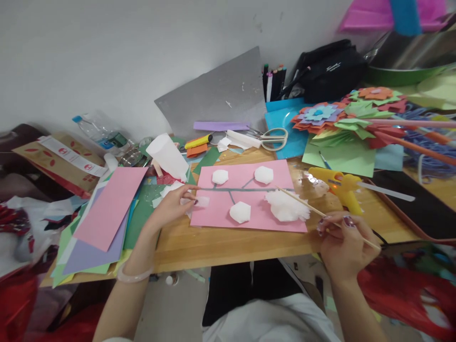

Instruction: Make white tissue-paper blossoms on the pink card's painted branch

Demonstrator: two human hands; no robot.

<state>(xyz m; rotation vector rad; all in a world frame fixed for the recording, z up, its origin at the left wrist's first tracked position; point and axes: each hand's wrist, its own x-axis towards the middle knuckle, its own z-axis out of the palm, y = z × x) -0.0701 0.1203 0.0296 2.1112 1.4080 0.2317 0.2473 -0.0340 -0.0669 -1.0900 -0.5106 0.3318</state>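
A pink card (210, 220) lies on the wooden table, with a dark line and short branches across it. Three white hexagonal pads (240, 212) sit on the card, and a ruffled tuft of white tissue paper (287, 206) rests at its lower right. At the card's left edge, my left hand (171, 205) has its fingers closed on a small piece of white tissue paper (202, 202). My right hand (345, 240) grips a thin wooden stick (302, 204); the stick's far tip reaches over the tuft's upper edge.
A yellow glue gun (342, 187) lies to the right, near layered paper flowers (320, 116). Scissors (274, 139), a yellow cutter (198, 141) and a white roll (167, 154) are behind the card. Stacked coloured paper (110, 209) covers the table's left. A grey board (221, 92) leans against the wall.
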